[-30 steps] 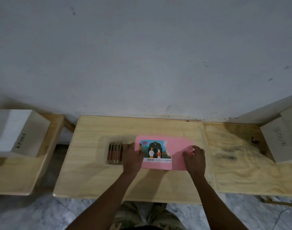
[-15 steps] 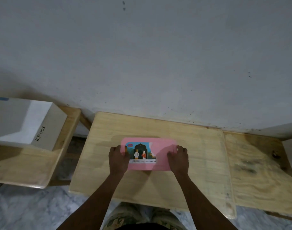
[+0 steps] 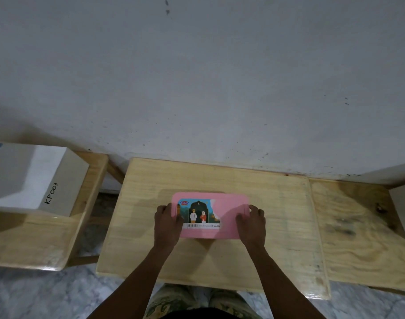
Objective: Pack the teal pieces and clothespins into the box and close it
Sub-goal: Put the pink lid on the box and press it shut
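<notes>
A pink box lid (image 3: 229, 203) with a colourful picture label lies flat in the middle of the light wooden table (image 3: 277, 203). It covers the box beneath, so the teal pieces and clothespins are hidden. My left hand (image 3: 167, 223) grips the lid's left edge, thumb on top and fingers curled over the side. My right hand (image 3: 252, 221) grips the right edge the same way.
A white box marked KP003 (image 3: 36, 178) stands on a lower wooden bench (image 3: 36, 245) to the left. A second wooden board (image 3: 358, 233) adjoins the table on the right, with a white box corner (image 3: 404, 203) at the frame edge. A grey wall rises behind.
One second ago the open box with clothespins showed left of the lid. Both hands slid the pink lid left over the box, which is now covered.
</notes>
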